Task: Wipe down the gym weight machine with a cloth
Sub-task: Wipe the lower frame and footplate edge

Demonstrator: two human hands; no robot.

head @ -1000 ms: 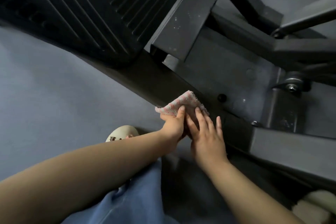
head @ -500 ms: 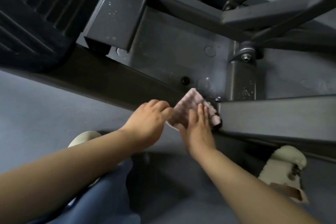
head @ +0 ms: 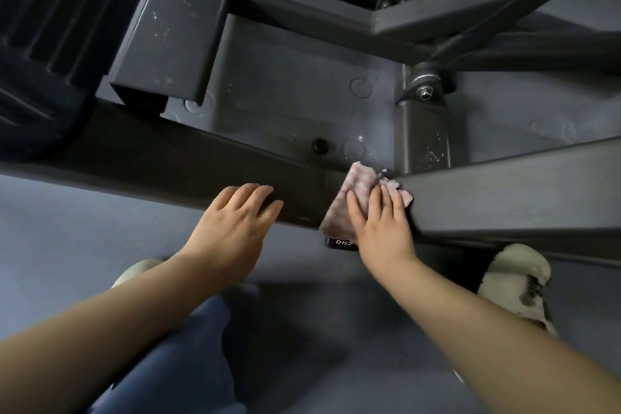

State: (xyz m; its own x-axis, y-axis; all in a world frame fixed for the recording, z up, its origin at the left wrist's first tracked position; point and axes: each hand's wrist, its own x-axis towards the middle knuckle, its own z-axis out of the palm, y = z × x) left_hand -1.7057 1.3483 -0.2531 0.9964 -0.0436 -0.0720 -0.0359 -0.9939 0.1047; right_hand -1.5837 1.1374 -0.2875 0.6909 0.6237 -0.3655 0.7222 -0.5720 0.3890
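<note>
The gym weight machine's dark base beam [head: 174,161] runs across the view at floor level, dusty in places. A pink-and-white checked cloth [head: 354,188] lies over the beam where an upright post [head: 425,134] meets it. My right hand [head: 379,228] presses the cloth flat with straight fingers. My left hand [head: 232,228] is off the cloth, its relaxed fingers resting against the beam's front face to the left.
A ribbed black footplate [head: 43,27] rises at the upper left. Angled frame bars [head: 470,10] and a bolted pivot [head: 426,84] stand behind the beam. My shoes [head: 514,282] and a blue trouser leg [head: 188,363] are on the grey floor below.
My left hand let go of the cloth and moved left along the beam. My right hand slid the cloth to the right, up to the upright post.
</note>
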